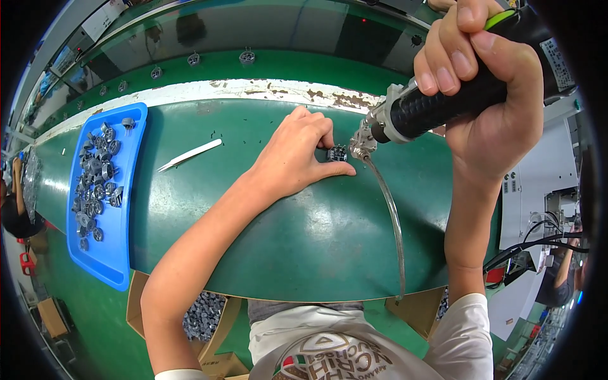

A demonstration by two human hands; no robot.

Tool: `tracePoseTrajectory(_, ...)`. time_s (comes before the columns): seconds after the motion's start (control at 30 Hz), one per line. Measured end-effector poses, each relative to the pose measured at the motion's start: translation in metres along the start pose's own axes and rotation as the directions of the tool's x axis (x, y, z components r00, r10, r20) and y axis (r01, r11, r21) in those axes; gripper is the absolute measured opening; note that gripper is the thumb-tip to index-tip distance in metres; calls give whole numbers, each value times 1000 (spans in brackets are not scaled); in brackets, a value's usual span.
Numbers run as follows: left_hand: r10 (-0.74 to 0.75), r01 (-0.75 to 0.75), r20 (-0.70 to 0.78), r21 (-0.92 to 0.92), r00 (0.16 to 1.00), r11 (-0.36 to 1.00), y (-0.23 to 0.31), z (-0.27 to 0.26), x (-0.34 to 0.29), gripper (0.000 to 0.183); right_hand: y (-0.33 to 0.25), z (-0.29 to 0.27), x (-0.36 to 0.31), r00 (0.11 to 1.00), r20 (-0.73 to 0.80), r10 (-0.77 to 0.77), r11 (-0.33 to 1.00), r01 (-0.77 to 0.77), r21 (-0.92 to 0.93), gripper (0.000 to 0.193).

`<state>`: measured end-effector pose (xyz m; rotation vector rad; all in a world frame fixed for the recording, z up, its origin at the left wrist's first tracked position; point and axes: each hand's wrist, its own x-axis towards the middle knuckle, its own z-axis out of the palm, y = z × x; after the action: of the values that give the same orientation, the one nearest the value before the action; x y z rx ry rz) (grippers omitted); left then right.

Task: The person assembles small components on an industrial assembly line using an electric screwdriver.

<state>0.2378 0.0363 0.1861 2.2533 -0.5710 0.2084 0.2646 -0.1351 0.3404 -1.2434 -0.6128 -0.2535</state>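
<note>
Left hand (294, 149) down on the green work surface (278, 247), and it's pinching a small round dark-grey component with metal fittings on its face (337, 153) between thumb and curled fingers, well to the right of the blue plastic tray (114, 256). Up comes the question of handling: this little piece looks light, stiff and hard-shelled, probably not slippery, though any thin prongs like those on its mates (95, 168) inside the tray could bend. Best hold, I'd say, is right there on the side wall, face clear, fingertips away from the metal tip. And the right hand (487, 101), farther right of the tray, wraps a thick black cylindrical power tool with a silver metal head (437, 107); that one looks hefty, best gripped round the barrel. White slim tweezers (190, 156) lie just right of the tray, untouched.
</note>
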Motion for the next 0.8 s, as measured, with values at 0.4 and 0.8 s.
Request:
tracePoseTrajectory(0.4, -3, 3, -16, -1, 1000, 1000, 4, 3, 3, 47, -4, 23, 7, 992, 2, 128, 991, -128, 39, 15)
tracePoseTrajectory(0.8, 103, -103, 14, 269, 995, 958, 25, -41, -23, 36, -42, -36, 12, 925, 367, -95, 983, 29, 182, 27)
